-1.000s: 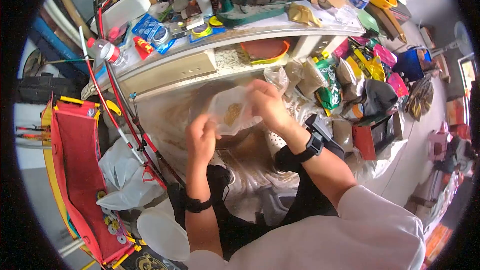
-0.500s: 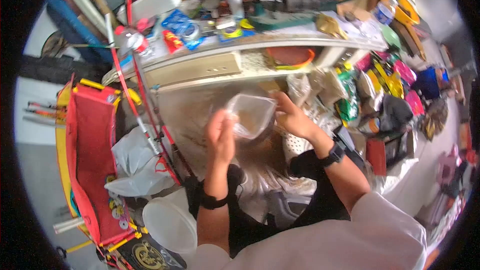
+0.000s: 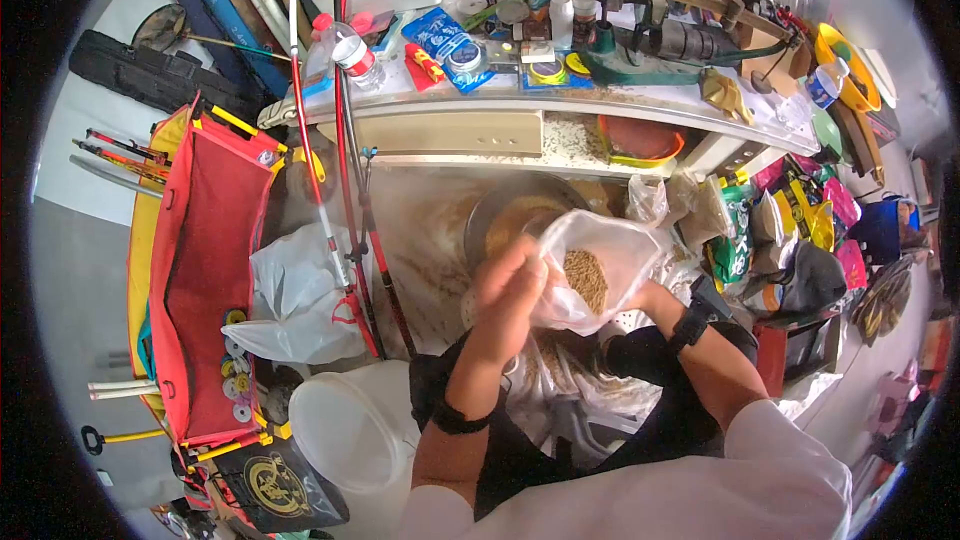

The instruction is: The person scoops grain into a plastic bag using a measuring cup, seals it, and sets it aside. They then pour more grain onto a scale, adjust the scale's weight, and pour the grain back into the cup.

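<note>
A clear plastic bag (image 3: 622, 237) is held up in front of me with its mouth wide apart. Brown granules (image 3: 585, 278) lie inside it. My left hand (image 3: 508, 288) is closed on the bag's left rim. On the other side, my right hand (image 3: 655, 306) grips the bag's right side, its fingers partly hidden behind the plastic. Just beyond the bag, a round dark basin (image 3: 478, 228) with brown material in it sits on the floor, partly covered by my left hand and the bag.
A cluttered workbench (image 3: 440, 105) runs across the back. Fishing rods (image 3: 352, 190) lean at left near a red bag (image 3: 215, 280), a white plastic bag (image 3: 300, 290) and a white bucket (image 3: 350, 430). Packets (image 3: 735, 225) and a grey cap (image 3: 815, 275) lie at right.
The bag has moved right and tilted, so its mouth and the brown granules now show. Both hands shifted right with it. The view has also turned left.
</note>
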`<state>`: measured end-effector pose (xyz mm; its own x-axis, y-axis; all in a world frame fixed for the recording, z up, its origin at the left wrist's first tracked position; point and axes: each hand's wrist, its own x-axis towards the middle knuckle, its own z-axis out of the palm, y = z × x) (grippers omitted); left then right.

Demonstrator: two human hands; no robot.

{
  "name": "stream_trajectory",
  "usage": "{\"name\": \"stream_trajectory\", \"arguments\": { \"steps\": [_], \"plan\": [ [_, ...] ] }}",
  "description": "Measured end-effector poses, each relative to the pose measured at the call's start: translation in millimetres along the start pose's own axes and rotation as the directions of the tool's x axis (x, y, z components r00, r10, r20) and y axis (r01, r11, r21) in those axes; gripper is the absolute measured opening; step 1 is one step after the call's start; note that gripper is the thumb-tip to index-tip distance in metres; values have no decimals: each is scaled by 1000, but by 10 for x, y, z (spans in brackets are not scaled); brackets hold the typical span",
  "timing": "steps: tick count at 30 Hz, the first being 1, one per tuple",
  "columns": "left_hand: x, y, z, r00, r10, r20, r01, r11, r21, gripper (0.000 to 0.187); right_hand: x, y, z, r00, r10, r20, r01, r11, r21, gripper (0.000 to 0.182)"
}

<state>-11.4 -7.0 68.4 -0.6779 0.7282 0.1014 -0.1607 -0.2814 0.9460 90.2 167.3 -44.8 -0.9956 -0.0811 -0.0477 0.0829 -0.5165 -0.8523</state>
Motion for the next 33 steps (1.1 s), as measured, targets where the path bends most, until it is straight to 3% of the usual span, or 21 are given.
{"name": "stream_trajectory", "arguments": {
  "steps": [1,2,3,4,5,6,7,8,9,11,13,15,16,18,19,21,22,24,26,28,33],
  "plan": [
    [-14,11,-46,998,-42,-48,37,995,-98,14,3,130,-52,963,257,83,-263,824,501,51],
    [-31,9,-85,992,-93,-84,75,977,-199,19,22,122,23,963,260,70,-259,823,506,51],
    [-60,-53,-134,985,-112,-132,72,959,-275,32,67,141,131,935,325,142,-331,657,677,49],
    [-77,-252,-374,973,-150,-176,117,976,-186,34,74,156,228,907,364,210,-369,450,813,47],
    [-99,-199,-308,995,-51,-87,14,923,-385,35,57,222,281,975,203,85,-212,758,618,47],
    [-84,-194,-399,988,-106,-112,61,935,-351,37,72,260,290,1000,15,20,-21,948,318,48],
    [-80,-235,-486,995,-21,-99,-4,969,-248,39,104,118,315,998,6,-58,-8,999,-40,49],
    [-93,-163,-462,991,-54,-123,12,947,-320,42,140,-75,352,992,-16,-122,-33,920,-390,50],
    [-55,-157,-519,997,9,-72,-29,958,-286,43,178,-191,356,989,-19,-149,-41,919,-392,50],
    [32,-88,-542,998,68,-15,-70,965,-251,45,265,-351,377,921,-335,-199,174,811,-558,57],
    [139,73,-476,984,175,35,-162,957,-242,45,288,-443,409,873,-414,-258,235,820,-521,58],
    [172,106,-477,985,175,1,-166,937,-307,42,304,-500,398,783,-545,-300,396,808,-436,61],
    [194,114,-495,983,178,-39,-179,911,-372,40,300,-515,398,781,-546,-304,396,809,-435,61],
    [233,38,-617,985,172,31,-144,902,-407,40,304,-560,413,797,-450,-403,295,872,-390,57],
    [232,-26,-643,988,78,-132,-116,944,-310,42,299,-630,495,764,-476,-435,293,857,-423,54],
    [207,-293,-762,896,-73,-437,29,994,-106,45,342,-632,564,751,-507,-423,317,839,-442,52],
    [231,-294,-667,898,-73,-435,31,994,-103,45,346,-638,589,740,-536,-407,337,819,-465,51],
    [284,-295,-410,808,-157,-568,79,984,-160,47,327,-662,631,755,-516,-404,304,822,-481,50],
    [287,-323,-469,832,-156,-533,110,987,-119,49,357,-657,632,731,-532,-427,295,811,-506,51],
    [325,-352,-519,937,-25,-347,36,999,25,49,382,-639,608,722,-534,-440,308,817,-487,51],
    [395,-329,-301,869,-52,-492,20,997,-70,50,367,-721,651,738,-512,-440,283,827,-486,50]
  ]
}}
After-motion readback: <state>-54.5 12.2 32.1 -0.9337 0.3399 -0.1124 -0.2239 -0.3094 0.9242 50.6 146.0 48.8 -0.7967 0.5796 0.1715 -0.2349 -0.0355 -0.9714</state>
